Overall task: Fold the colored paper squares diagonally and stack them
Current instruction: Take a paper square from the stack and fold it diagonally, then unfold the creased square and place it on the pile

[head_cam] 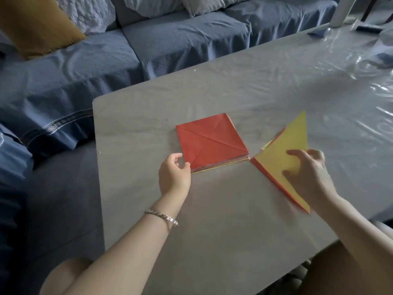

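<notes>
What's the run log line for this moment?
left hand: open at red stack corner | right hand: on yellow folded triangle | table

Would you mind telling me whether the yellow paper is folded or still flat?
Folded: the yellow paper forms a triangle under the right hand.

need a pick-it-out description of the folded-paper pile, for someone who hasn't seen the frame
On the grey table in front of the blue sofa, look right of the flat red-topped square stack. The folded pile lies under the right hand. It is the only triangle: yellow on top, red edges showing beneath.
</notes>
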The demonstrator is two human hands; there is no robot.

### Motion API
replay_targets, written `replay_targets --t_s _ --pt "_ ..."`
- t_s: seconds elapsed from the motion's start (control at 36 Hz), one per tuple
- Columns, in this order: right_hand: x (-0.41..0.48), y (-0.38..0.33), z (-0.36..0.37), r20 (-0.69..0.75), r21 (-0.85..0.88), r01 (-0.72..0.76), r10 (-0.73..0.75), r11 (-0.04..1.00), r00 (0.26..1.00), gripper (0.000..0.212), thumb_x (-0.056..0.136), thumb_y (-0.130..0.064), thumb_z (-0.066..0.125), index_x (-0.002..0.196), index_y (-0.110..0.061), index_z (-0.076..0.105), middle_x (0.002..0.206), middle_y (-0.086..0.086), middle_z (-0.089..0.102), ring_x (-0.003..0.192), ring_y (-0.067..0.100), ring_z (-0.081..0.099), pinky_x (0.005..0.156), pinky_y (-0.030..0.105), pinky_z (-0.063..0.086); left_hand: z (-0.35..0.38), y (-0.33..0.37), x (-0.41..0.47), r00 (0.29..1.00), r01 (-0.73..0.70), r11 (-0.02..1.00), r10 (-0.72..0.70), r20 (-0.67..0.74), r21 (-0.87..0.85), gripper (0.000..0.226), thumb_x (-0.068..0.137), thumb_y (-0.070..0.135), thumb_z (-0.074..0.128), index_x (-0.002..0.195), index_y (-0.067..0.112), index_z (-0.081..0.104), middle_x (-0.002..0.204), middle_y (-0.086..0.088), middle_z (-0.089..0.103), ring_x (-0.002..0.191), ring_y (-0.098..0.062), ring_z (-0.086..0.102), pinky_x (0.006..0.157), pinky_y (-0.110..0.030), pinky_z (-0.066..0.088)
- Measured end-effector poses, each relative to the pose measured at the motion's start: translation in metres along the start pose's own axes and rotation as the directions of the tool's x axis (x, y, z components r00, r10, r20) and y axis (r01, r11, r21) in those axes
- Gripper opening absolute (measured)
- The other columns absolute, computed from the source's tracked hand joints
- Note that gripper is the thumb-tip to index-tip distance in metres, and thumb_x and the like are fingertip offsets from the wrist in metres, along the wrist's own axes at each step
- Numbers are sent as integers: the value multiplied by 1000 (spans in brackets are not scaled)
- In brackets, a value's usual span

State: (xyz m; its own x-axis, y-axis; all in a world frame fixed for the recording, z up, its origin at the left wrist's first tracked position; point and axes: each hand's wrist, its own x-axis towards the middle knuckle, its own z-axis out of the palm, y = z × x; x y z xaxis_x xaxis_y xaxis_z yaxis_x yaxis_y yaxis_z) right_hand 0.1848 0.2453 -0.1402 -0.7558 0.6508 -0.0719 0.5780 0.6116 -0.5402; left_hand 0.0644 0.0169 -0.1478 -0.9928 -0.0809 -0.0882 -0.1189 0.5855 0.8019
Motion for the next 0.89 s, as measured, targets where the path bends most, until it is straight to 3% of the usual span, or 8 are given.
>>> replay_targets --t_s 0.06,0.11,0.22,0.33,0.44,0.64,0.81,0.89 --pt "-2 2 1 31 -255 4 4 967 1000 59 78 -15 70 132 -20 46 147 16 13 132 36 22 105 41 28 7 2 6 999 5 999 -7 45 41 35 86 10 59 121 13 56 123 -8 58 113 -21 55 91 -28 41" --pt "-1 -1 9 34 -333 104 -98 937 995 60 77 -16 71 132 -17 47 151 16 9 137 33 10 110 41 17 12 4 10 996 40 998 -43 84 42 39 86 9 57 125 15 53 129 -8 55 117 -22 53 96 -30 41" --pt "9 -22 29 73 -217 375 -368 901 927 49 81 -5 63 129 -9 53 150 12 30 140 28 22 110 39 20 15 10 13 987 99 995 -101 125 25 41 87 11 55 127 16 50 131 -9 53 118 -21 52 99 -31 41" --pt "17 -50 51 265 -182 567 -515 804 815 53 92 -9 43 143 -13 30 154 2 19 143 17 13 113 29 12 13 13 12 982 130 991 -128 139 -4 39 87 9 54 125 16 52 128 -9 55 116 -19 54 95 -30 44" --pt "17 -60 71 395 -250 595 -480 764 783 51 97 -18 34 146 -19 22 155 -3 15 143 14 11 113 28 10 11 16 12 984 145 989 -140 114 -35 35 85 9 56 119 18 56 119 -5 61 104 -19 59 81 -26 44" --pt "10 -57 74 334 -258 601 -513 757 790 43 99 -22 31 142 -19 31 154 -5 20 142 13 16 109 27 15 15 24 19 984 178 980 -175 40 -91 42 75 19 75 112 12 57 87 3 61 79 -15 56 70 -25 40" --pt "9 -60 72 342 -266 591 -499 761 796 43 100 -24 30 143 -21 29 154 -5 18 142 12 13 110 26 12 17 23 25 960 279 954 -277 33 -109 40 70 20 80 104 12 60 91 1 53 81 -18 55 70 -26 42" --pt "7 -61 71 356 -261 598 -500 758 789 45 99 -23 30 144 -22 26 155 -7 16 142 10 11 110 26 11 15 16 27 952 305 942 -301 46 -141 35 71 17 79 101 12 63 91 -2 62 86 -25 65 76 -30 50"
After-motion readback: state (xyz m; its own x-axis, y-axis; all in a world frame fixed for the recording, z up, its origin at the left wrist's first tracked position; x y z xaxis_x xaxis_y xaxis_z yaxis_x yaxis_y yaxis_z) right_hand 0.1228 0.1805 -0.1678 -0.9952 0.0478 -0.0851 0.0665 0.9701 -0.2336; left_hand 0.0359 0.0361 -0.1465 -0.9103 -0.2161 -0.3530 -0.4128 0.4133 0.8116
